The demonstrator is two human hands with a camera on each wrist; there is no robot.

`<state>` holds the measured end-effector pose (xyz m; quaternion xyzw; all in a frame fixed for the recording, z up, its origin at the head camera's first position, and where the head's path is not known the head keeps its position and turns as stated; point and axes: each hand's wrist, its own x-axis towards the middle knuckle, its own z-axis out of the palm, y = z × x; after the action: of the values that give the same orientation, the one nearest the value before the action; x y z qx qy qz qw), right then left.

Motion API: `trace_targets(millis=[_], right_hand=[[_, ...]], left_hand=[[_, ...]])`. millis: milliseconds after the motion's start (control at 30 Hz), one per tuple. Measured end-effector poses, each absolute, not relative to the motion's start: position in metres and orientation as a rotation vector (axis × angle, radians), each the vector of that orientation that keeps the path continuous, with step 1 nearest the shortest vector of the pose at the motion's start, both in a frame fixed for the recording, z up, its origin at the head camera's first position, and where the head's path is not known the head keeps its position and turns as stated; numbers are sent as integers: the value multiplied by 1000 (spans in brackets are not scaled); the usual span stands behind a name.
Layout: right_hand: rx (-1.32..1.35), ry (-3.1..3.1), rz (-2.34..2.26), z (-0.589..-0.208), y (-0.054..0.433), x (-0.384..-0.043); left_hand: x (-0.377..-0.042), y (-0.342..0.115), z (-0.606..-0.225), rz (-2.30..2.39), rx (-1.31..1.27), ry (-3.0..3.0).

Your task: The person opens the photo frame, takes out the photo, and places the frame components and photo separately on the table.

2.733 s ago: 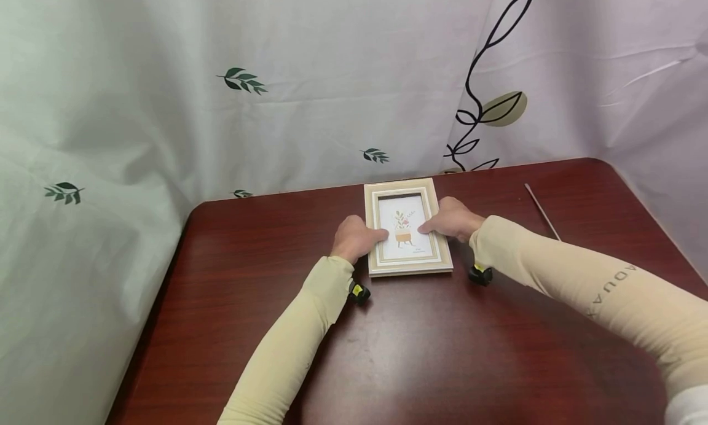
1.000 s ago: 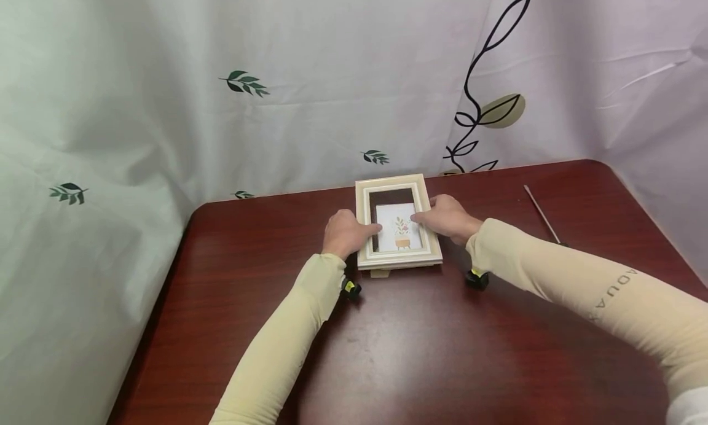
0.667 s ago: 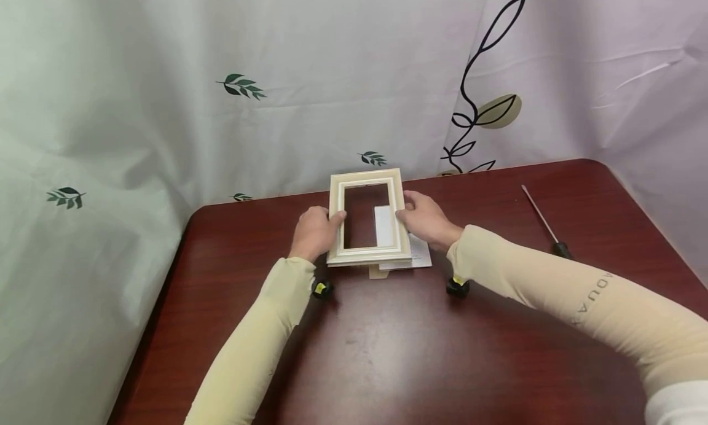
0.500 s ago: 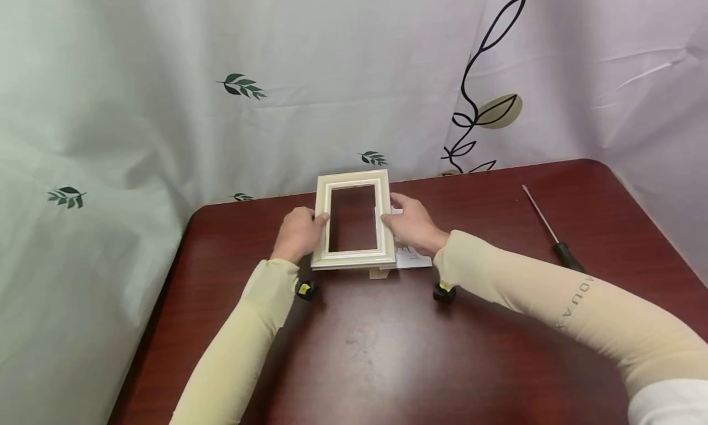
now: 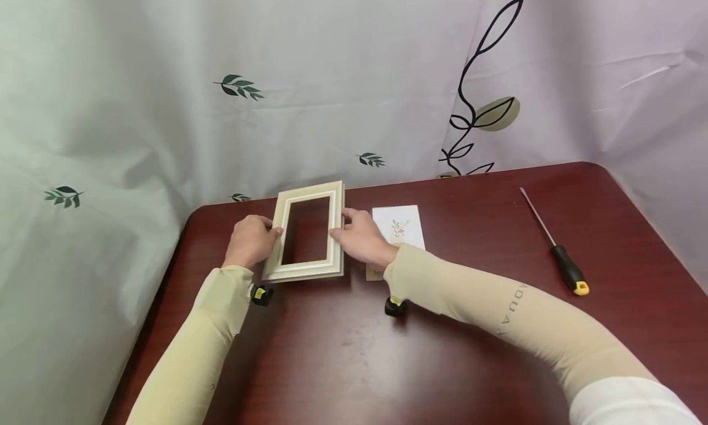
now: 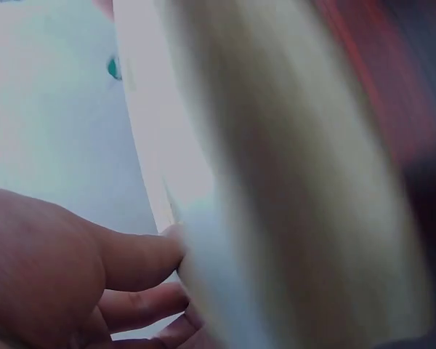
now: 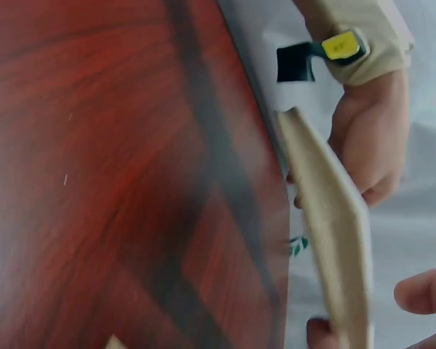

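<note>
Both hands hold a cream picture frame point(image 5: 306, 270) by its long sides, over the left part of the table. Through its opening I see only bare table. My left hand point(image 5: 249, 241) grips the left side, thumb on the front; my right hand point(image 5: 365, 237) grips the right side the same way. The left wrist view has the frame point(image 6: 276, 182) blurred and close to the left hand point(image 6: 51, 262). From the right wrist, the frame point(image 7: 330, 225) appears edge-on above its shadow. A white card point(image 5: 397, 219) with a plant print lies by my right hand, partly hidden by the forearm.
A tan piece point(image 5: 373, 274) pokes out by the card's lower left. On the right of the dark red table point(image 5: 354, 351) lies a screwdriver point(image 5: 564, 265) with a black and yellow handle. A white leaf-print curtain point(image 5: 310, 105) hangs behind the table.
The hands have lifted the frame off the printed card and carried it left, turning it slightly. The card stays on the table, and the screwdriver's handle has come into view.
</note>
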<state>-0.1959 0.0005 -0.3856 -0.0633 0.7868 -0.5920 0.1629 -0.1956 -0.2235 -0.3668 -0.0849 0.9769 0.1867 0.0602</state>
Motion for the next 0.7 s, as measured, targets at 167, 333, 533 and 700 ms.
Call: trace_targets(millis=[167, 333, 533, 700], right_hand=[[-166, 2251, -1635, -388, -21, -185], [-117, 2237, -1588, -391, -43, -179], [-38, 2088, -1642, -399, -60, -180], [-43, 2044, -1667, -409, -65, -183]], left_hand=[[-196, -237, -374, 487, -274, 2978], [-198, -250, -381, 412, -318, 3038], [-200, -260, -390, 326, -438, 3045], [-202, -265, -397, 284, -499, 2999]])
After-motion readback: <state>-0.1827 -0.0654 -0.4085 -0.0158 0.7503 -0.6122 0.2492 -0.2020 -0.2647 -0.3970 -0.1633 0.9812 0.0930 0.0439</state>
